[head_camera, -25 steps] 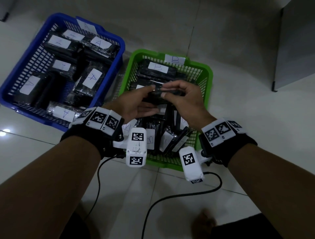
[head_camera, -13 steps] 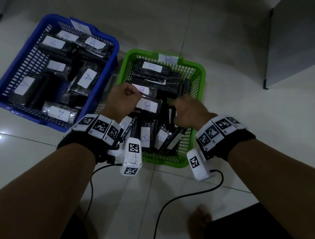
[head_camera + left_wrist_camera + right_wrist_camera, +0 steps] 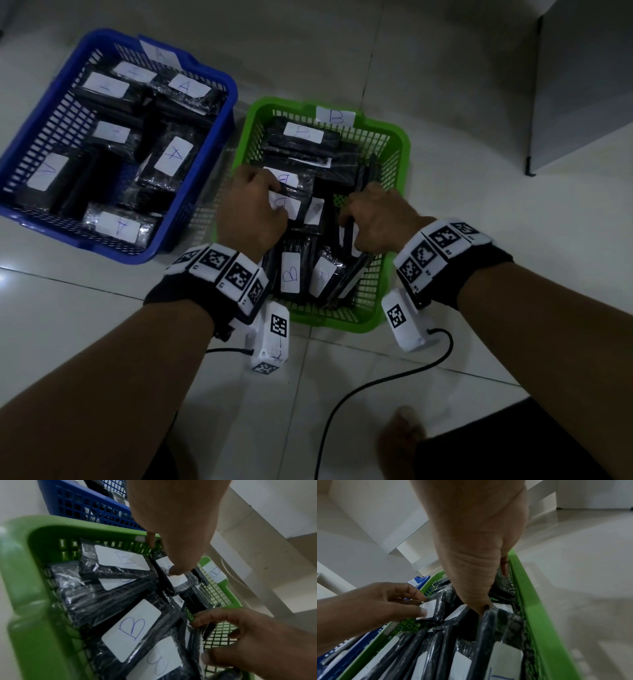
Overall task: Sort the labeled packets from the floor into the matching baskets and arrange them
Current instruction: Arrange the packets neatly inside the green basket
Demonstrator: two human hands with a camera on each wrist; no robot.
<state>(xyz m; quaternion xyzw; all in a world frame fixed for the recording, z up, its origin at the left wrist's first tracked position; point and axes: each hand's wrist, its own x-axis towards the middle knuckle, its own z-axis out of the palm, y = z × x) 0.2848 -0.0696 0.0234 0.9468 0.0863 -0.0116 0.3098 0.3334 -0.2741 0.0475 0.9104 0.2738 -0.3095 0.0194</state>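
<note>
- Two hands down inside the green plastic mesh basket [image 3: 399, 144] marked B.
- Left hand [image 3: 251, 209]: fingers curled, thumb and fingertips pinching a black plastic-wrapped packet with a white B label [image 3: 287, 205] near the basket's left wall.
- Right hand [image 3: 375, 219]: fingers curled round a thin black packet standing on edge [image 3: 350, 236], by the right wall.
- More B-labelled black packets stand upright just below both hands; others lie flat at the far end.
- Blue plastic mesh basket [image 3: 219, 113], marked A, sits just left, holding A-labelled packets.
</note>
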